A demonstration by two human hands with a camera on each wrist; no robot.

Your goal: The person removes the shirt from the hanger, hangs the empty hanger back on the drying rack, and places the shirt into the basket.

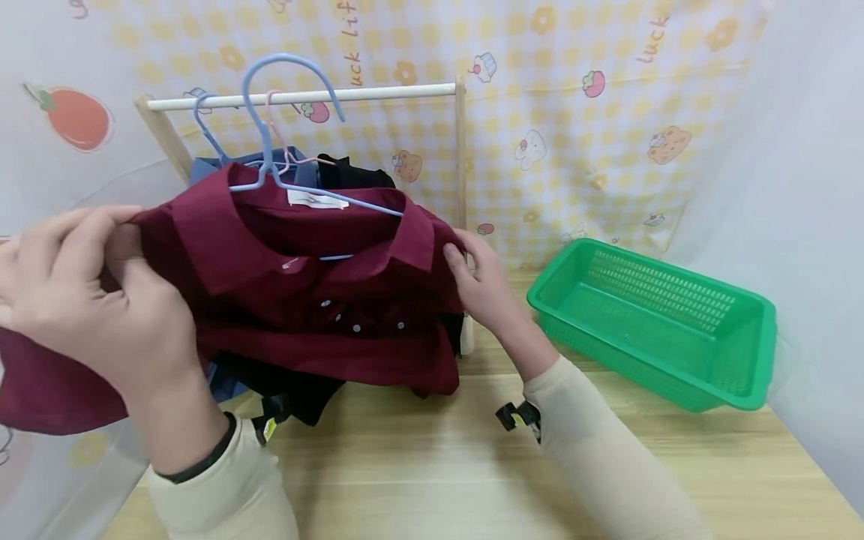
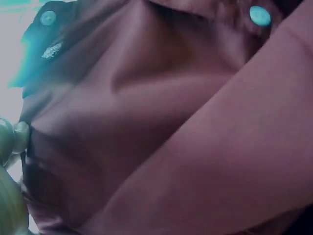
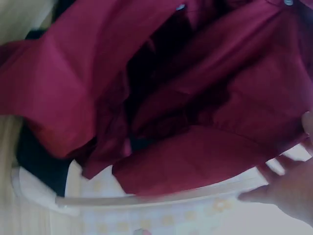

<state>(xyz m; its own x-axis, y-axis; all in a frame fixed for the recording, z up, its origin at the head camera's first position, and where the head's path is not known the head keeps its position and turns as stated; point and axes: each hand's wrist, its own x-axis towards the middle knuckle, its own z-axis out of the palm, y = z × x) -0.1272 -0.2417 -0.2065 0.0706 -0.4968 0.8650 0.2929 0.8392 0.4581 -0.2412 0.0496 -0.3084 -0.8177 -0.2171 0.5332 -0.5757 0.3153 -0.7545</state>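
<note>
A dark red collared shirt [image 1: 229, 240] with small pale buttons is on a light blue hanger [image 1: 265, 142]. The hanger's hook rises in front of the rack's bar in the head view. My left hand [image 1: 101, 292] grips the shirt at its left shoulder. At the opposite shoulder, my right hand [image 1: 479, 277] pinches the cloth between thumb and fingers. In the left wrist view, red cloth [image 2: 146, 107] fills most of the frame, with fingertips [image 2: 22, 137] at its edge. The right wrist view shows the shirt's folds [image 3: 195, 156] beside my right hand [image 3: 288, 191].
Behind the shirt stands a small clothes rack with a white bar [image 1: 398, 93] and wooden posts [image 1: 461, 165]. A blue garment [image 1: 209, 168] and a black one [image 1: 358, 176] hang there. A green plastic basket [image 1: 550, 289] sits on the wooden table [image 1: 432, 465] to the right.
</note>
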